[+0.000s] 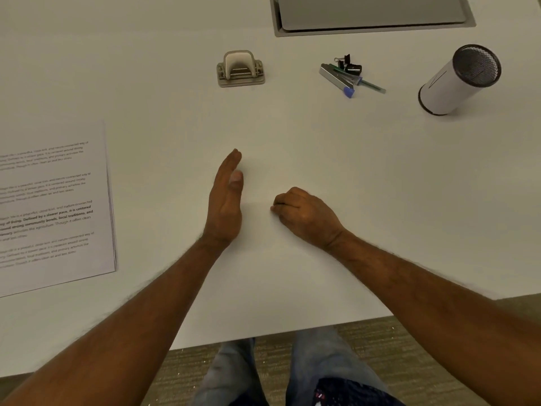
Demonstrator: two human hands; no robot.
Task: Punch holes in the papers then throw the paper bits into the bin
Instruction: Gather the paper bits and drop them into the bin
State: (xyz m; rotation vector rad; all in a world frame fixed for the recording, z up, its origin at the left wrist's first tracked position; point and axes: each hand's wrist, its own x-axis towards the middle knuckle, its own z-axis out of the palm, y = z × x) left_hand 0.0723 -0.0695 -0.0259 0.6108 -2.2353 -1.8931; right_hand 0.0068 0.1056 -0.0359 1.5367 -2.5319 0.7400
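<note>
The stack of printed papers (55,200) lies flat at the left side of the white surface (292,136). Its left part runs out of view, and its right edge shows several sheets slightly offset. The hole punch (240,68) stands at the far centre of the surface, well apart from the papers, with its handle raised and no sheet in it. The white cylindrical bin (450,86) stands at the far right and shows a dark mesh opening at its top. No paper bits can be made out on the white surface.

The left hand (225,206) stands on its outer edge near the middle of the surface. Its fingers (231,165) are straight and pressed together, pointing away from the person, and the thumb lies against the palm side. The right hand (304,215) rests just beside it without touching it, knuckles up. Its fingers (278,205) are curled, with the tips down at the surface; whether they pinch anything cannot be told.

Between the punch and the bin lie a stapler (336,79), black binder clips (348,64) and a green pen (371,85), grouped together and touching. A grey recessed panel (371,13) is set into the far edge of the surface. Below the near edge, the person's legs in jeans (234,373) and a carpeted floor (366,341) are visible.
</note>
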